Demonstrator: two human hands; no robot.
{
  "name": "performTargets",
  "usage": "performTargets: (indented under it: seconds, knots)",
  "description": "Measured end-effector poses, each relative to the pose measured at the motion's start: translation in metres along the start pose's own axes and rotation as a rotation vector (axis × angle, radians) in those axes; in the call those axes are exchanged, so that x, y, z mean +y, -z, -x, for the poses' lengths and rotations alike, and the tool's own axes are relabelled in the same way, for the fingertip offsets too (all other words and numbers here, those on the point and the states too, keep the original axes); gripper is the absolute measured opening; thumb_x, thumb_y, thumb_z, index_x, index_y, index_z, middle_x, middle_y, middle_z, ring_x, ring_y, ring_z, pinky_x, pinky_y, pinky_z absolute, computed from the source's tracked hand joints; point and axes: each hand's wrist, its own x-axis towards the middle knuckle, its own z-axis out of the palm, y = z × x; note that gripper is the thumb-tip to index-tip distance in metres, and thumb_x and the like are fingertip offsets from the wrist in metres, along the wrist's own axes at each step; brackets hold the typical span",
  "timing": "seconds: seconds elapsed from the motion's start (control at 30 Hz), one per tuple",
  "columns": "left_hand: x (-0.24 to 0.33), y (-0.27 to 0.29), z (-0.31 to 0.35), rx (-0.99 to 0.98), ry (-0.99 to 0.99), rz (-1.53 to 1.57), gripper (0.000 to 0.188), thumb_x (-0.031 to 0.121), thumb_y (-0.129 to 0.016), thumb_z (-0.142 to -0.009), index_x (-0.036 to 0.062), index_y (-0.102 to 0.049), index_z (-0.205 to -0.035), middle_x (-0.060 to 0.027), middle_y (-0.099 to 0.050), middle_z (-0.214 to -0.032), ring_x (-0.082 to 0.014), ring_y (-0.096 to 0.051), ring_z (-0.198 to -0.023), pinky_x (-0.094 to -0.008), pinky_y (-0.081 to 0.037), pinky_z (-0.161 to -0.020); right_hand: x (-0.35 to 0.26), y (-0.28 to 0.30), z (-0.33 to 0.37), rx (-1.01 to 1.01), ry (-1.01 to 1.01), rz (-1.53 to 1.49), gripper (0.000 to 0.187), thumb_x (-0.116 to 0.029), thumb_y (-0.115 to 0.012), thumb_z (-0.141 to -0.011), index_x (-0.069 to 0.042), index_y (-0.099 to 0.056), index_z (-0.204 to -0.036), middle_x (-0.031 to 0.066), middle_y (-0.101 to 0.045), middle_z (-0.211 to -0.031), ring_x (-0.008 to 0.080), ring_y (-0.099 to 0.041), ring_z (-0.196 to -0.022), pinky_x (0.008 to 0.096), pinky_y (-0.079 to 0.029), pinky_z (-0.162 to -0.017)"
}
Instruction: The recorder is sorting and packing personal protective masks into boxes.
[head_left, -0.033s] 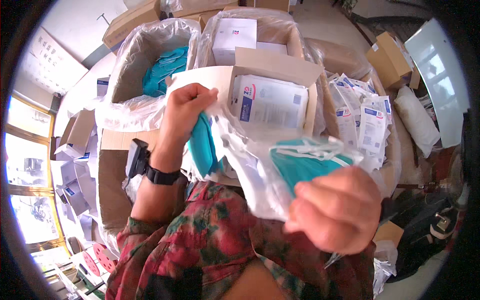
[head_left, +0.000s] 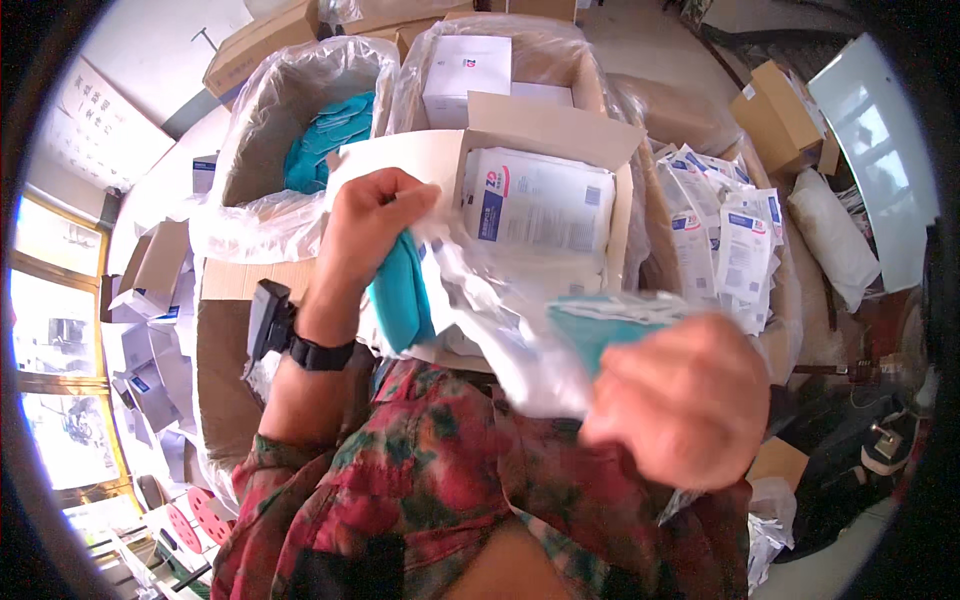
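Observation:
My left hand (head_left: 378,222) pinches the edge of a white and clear plastic bag (head_left: 520,355) between thumb and fingers. A folded teal bundle (head_left: 402,305) hangs under its palm, seemingly held by the other fingers. My right hand (head_left: 690,405), smeared by motion, is closed at the bag's other end. Just beyond its knuckles is a teal face mask (head_left: 590,328) with white loops; the fingertips are hidden. Behind the bag stands an open carton (head_left: 555,120) with white packets (head_left: 540,200) lying flat in it.
A plastic-lined box (head_left: 255,130) at the far left holds teal masks (head_left: 335,135). White boxes (head_left: 468,80) sit in another lined carton behind. Loose printed packets (head_left: 745,245) fill a box at the right. Several small cartons (head_left: 150,350) are piled at the left.
My right hand has shifted slightly right, and the teal mask by it shows less of its face. The bag's lower end has risen a little. My left hand has barely moved.

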Motion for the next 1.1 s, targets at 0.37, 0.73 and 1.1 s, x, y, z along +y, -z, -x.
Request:
performTargets:
  seconds: [0.37, 0.73, 1.1]
  knots:
    - [0.067, 0.006, 0.049, -0.290, -0.445, -0.226, 0.020, 0.000, -0.066, -0.074, 0.0020, -0.067, -0.094, -0.0062, -0.063, -0.081, -0.0135, -0.057, -0.072, -0.0255, -0.044, -0.063, 0.045, -0.021, -0.006, -0.105, -0.312, -0.166, 0.018, -0.010, -0.073, -0.071, -0.004, -0.059, -0.080, 0.0097, -0.053, -0.070, 0.0296, -0.053, -0.067, 0.0369, -0.043, -0.058]
    - [0.079, -0.021, 0.058, -0.498, -0.258, -0.214, 0.036, 0.006, -0.069, -0.068, 0.0022, -0.059, -0.102, -0.0100, -0.063, -0.084, -0.0206, -0.062, -0.078, -0.0311, -0.049, -0.073, 0.044, -0.037, -0.005, -0.036, -0.238, -0.175, 0.020, -0.002, -0.075, -0.070, 0.000, -0.061, -0.084, 0.0105, -0.056, -0.070, 0.0278, -0.055, -0.063, 0.0365, -0.043, -0.056]
    - [0.075, -0.028, 0.060, -0.377, -0.389, -0.358, 0.037, 0.012, -0.074, -0.071, 0.0029, -0.056, -0.102, -0.0069, -0.061, -0.086, -0.0134, -0.057, -0.072, -0.0277, -0.047, -0.065, 0.038, -0.039, -0.003, -0.018, -0.175, -0.053, 0.028, -0.004, -0.077, -0.065, -0.002, -0.061, -0.087, 0.0086, -0.058, -0.074, 0.0266, -0.055, -0.063, 0.0348, -0.043, -0.054]
